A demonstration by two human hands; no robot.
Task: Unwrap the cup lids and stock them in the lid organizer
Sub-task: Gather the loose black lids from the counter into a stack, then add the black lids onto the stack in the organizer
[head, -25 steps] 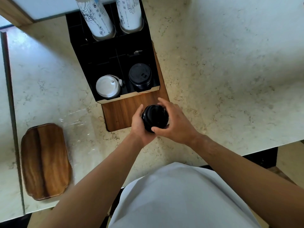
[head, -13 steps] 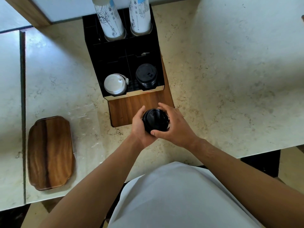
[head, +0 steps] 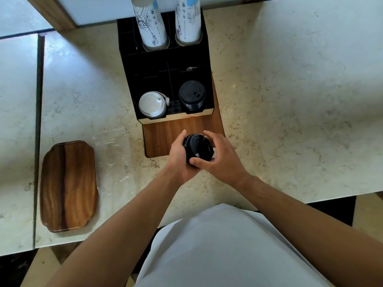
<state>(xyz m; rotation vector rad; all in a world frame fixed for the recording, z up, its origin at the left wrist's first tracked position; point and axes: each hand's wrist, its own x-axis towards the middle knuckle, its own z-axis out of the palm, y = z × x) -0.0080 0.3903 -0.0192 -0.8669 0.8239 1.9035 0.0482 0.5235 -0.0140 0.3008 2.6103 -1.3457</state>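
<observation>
While both hands are cupping a stack of black lids over the organizer's wooden base, the left hand is curling round its left side and the right hand is gripping its right and near edge. Fingers are hiding the stack's lower part; any wrap is not discernible. The lid organizer is sitting on the counter, holding white lids front-left and black lids front-right. Two paper cup stacks at its back are running out of frame. A clear film beside a wooden tray is barely showing.

Stack of black lids held just in front of the lid organizer — its front slots hold white lids left, black ones right.
</observation>
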